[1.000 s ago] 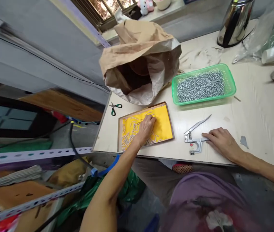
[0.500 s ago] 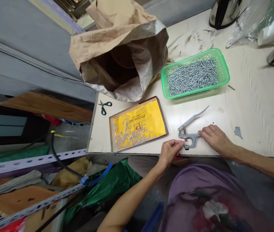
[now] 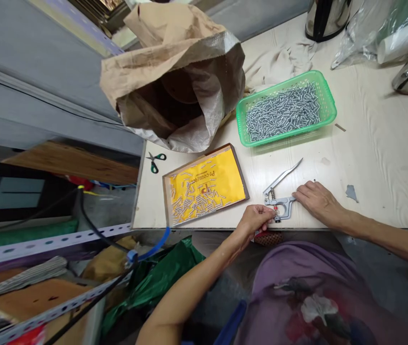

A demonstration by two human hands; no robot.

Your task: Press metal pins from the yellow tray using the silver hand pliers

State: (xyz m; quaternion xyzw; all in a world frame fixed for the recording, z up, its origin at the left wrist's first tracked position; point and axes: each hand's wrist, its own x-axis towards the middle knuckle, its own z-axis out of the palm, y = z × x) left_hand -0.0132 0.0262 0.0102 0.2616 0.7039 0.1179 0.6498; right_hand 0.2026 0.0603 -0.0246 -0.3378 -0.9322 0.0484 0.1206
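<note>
Grey snap-fastener pliers (image 3: 282, 207) lie at the table's front edge, their long lever (image 3: 285, 175) raised away from the frame over a spring. My right hand (image 3: 317, 203) has its fingers closed on the right end of the frame. At the jaws on the left side, my left hand (image 3: 256, 219) pinches a tiny piece between thumb and forefinger. Fingertips hide most of that piece, and I cannot make out its kind. A small red part shows in the jaws. To the left is a shallow cardboard tray (image 3: 247, 191) with a yellow lining and many small silvery spring-like pieces.
A green plastic basket (image 3: 286, 138) of small metal springs stands behind the pliers. Green-handled scissors (image 3: 155, 163) lie left of the tray. An open brown paper sack (image 3: 146, 57) stands at the back left. Metal kettles (image 3: 328, 19) and plastic bags (image 3: 364, 38) are at the back right.
My left hand has moved slightly right, its fingertips closer into the pliers' jaws. The right hand stays on the frame. The whole view has shifted a little.
</note>
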